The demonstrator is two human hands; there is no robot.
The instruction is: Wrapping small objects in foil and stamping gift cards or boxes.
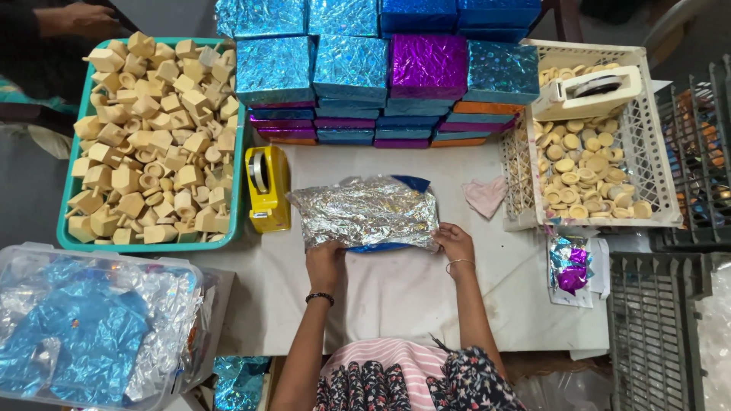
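Observation:
A box half wrapped in crinkled foil paper (pixel 365 211), silver side up with blue edges showing, lies on the white table (pixel 403 293). My left hand (pixel 326 261) presses the near left edge of the foil. My right hand (pixel 454 240) holds the near right corner of the foil. A yellow tape dispenser (pixel 266 188) stands just left of the parcel.
Stacks of wrapped blue and purple boxes (pixel 381 72) fill the far side. A teal tray of wooden pieces (pixel 152 141) is at left, a white basket of small wooden discs (pixel 590 164) at right. A clear bin of foil sheets (pixel 91 323) sits near left. Another person's hand (pixel 76 17) is at top left.

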